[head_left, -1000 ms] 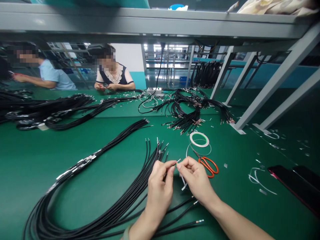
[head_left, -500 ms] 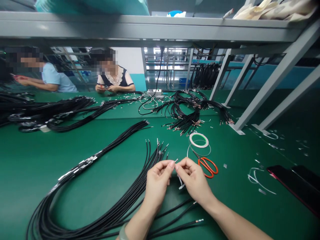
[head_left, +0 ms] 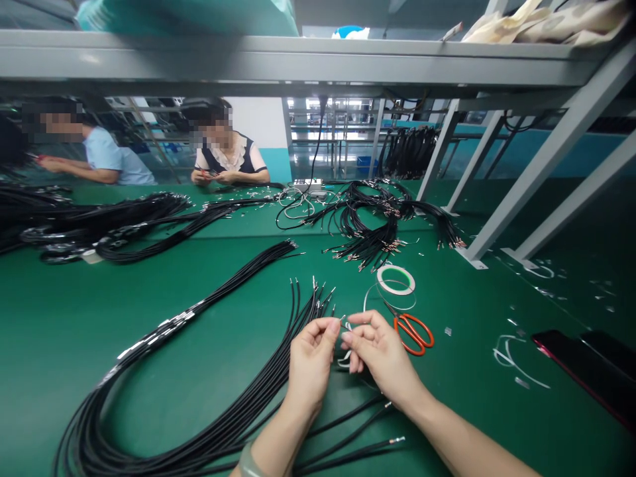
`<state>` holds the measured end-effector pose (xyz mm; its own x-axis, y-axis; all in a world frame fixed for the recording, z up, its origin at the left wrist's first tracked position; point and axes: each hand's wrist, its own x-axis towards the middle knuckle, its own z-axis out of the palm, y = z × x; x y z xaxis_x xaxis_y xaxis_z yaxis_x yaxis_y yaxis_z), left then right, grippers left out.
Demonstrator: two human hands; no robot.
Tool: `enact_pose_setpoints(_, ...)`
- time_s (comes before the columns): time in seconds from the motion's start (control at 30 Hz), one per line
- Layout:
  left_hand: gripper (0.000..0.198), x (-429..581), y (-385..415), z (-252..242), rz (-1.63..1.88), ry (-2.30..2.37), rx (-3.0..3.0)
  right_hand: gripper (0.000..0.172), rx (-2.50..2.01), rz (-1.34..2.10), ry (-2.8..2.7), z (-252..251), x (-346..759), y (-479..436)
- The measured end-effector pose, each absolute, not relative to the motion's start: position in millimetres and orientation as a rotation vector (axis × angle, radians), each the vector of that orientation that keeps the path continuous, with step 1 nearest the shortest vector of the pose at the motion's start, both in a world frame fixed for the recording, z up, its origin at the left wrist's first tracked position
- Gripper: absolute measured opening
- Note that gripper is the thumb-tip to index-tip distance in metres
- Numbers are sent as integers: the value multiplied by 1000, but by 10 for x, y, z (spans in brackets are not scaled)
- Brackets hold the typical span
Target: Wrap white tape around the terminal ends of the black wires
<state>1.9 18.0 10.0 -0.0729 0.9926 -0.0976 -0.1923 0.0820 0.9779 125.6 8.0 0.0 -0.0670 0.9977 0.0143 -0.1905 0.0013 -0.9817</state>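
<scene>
Pinching a cable tip (head_left: 342,318), the left hand (head_left: 310,354) apparently steadies it; the right hand (head_left: 381,352) (grip unclear) has just spread its fingers.

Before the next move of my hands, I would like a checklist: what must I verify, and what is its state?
1. Left hand pinches the cable end: ok.
2. Right hand grips the white strip: cannot tell, partly hidden.
3. White strip fastened to the cable end: cannot tell.
4. Orange-handled scissors not in either hand: ok.
5. White roll lying flat on the green table: ok.
</scene>
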Motion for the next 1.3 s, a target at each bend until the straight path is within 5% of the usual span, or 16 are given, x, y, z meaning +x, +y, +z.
enact_pose_setpoints(0.53,30,-21,225,45,1180,1010,725,33,-1191,1186,-1250,33,1273,68)
enact_pose_setpoints(0.87,20,-68,240,2,1309,1189,1198,45,-1329,1115,-1233,-32,1303,99)
enact_pose_setpoints(1.3,26,-46,253,27,1200,1137,877,30,-1317,1081,-1223,37,1279,48)
